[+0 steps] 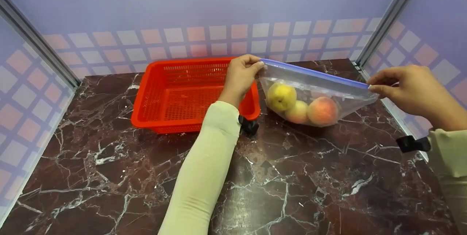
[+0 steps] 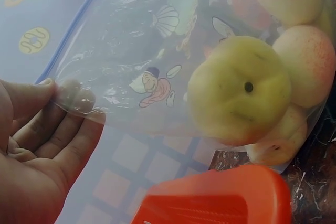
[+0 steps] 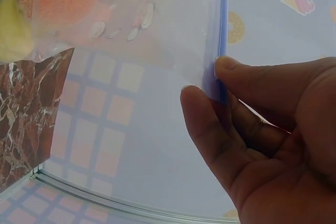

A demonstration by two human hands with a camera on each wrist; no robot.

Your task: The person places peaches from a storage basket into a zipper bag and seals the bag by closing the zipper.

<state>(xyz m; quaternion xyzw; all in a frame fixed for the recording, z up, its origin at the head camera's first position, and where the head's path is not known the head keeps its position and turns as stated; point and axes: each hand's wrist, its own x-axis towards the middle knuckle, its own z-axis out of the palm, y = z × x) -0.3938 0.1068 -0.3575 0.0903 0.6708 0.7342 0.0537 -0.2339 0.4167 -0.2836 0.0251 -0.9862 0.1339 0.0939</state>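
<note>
A clear zip bag (image 1: 350, 101) with a blue-purple zip strip hangs between both hands, its top edge slanting down to the right. Inside lie a yellow fruit (image 1: 281, 96) with a dark spot and several peaches (image 1: 323, 111), bunched toward the bottom. My left hand (image 1: 241, 74) pinches the strip's left end between thumb and fingers. At the other end, my right hand (image 1: 412, 87) grips the corner with thumb and forefinger. The left wrist view shows cartoon prints on the plastic around the yellow fruit (image 2: 239, 90). In the right wrist view the thumb presses the strip (image 3: 223, 30).
A red plastic basket (image 1: 182, 122) with slotted sides stands to the left, partly behind my left forearm. Underneath is a dark red marbled tabletop (image 1: 109, 176). Lilac panels (image 1: 146, 5) with printed checks and metal corner strips enclose the back and sides.
</note>
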